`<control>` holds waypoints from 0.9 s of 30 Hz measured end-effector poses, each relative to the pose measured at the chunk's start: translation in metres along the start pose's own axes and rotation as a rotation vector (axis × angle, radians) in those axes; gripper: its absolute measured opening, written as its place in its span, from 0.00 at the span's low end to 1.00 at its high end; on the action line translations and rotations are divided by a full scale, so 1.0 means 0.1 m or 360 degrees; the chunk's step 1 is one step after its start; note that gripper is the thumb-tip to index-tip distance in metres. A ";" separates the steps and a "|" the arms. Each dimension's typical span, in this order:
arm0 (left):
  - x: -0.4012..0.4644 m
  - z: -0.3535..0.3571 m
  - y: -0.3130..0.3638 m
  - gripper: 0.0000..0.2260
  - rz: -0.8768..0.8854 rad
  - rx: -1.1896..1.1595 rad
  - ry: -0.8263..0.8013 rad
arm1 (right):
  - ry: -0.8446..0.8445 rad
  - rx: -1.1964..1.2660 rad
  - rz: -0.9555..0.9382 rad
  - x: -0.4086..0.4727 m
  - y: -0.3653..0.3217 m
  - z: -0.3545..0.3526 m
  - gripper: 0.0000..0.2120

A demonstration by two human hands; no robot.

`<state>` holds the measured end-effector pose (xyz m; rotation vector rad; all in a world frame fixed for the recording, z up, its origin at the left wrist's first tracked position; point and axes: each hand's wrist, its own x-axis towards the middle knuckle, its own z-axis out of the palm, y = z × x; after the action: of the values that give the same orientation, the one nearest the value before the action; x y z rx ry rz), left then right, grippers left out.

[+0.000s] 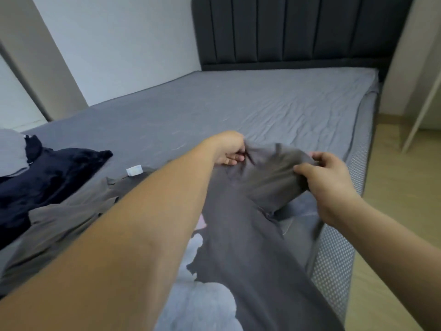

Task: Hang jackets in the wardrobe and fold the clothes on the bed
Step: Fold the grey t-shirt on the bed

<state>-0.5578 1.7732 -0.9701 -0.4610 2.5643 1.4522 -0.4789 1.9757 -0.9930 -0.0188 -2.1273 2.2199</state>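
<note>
Both hands grip the far end of a grey garment (250,211) above the bed (238,103). The left hand (229,149) has its fingers curled into the cloth at one corner; the right hand (327,180) pinches the other corner between thumb and fingers, and the fabric is stretched between them. From the hands the garment runs back toward the person, draped over a light printed cloth (205,302) on the bed. Left of the left forearm lie a brownish-grey garment (66,218) with a white tag (134,170), and beyond it a dark navy garment (47,173).
</note>
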 end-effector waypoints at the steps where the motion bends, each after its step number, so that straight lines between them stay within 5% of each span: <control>1: -0.08 -0.12 -0.02 0.13 0.0015 -0.0231 -0.0003 | -0.0053 -0.0075 -0.0134 -0.10 -0.07 0.06 0.10; 4: -0.34 -0.55 -0.34 0.15 0.0015 -0.0701 0.0090 | -0.0601 -0.0214 -0.0355 -0.48 -0.17 0.29 0.07; 7: -0.69 -0.97 -0.94 0.13 -0.0232 -0.0700 0.0460 | -0.0896 -0.0775 -0.0624 -0.72 -0.03 0.46 0.08; 11: -1.31 -1.09 -1.61 0.15 -0.0248 0.0323 0.0980 | -0.1044 -0.1809 -0.0760 -0.81 0.30 0.63 0.32; 14: -1.88 -0.90 -1.88 0.21 -0.0063 0.1239 0.0746 | -0.1161 -0.2235 -0.0500 -0.91 0.51 0.83 0.32; 16: -2.13 -0.85 -2.00 0.26 -0.0088 0.1485 0.0628 | -0.1127 -0.2256 -0.0435 -0.93 0.51 0.99 0.34; 18: -2.17 -0.87 -2.14 0.30 -0.0286 0.1172 0.0427 | -0.1123 -0.2190 -0.0483 -0.87 0.51 1.22 0.33; 21: -2.12 -1.06 -2.11 0.30 -0.0278 -0.0164 0.0089 | -0.1186 -0.2174 -0.0566 -0.74 0.51 1.63 0.31; 24: -2.00 -1.40 -2.03 0.13 -0.0092 0.0010 0.0519 | -0.1139 -0.2149 -0.0598 -0.55 0.56 1.99 0.30; 27: -1.67 -1.77 -2.27 0.17 -0.0253 0.0416 0.0931 | -0.1053 -0.2181 -0.0676 -0.32 0.76 2.27 0.30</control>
<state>-0.3204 1.5436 -1.0144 -1.1590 2.9966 1.0124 -0.4630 1.7439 -1.0602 1.0428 -3.0549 0.2509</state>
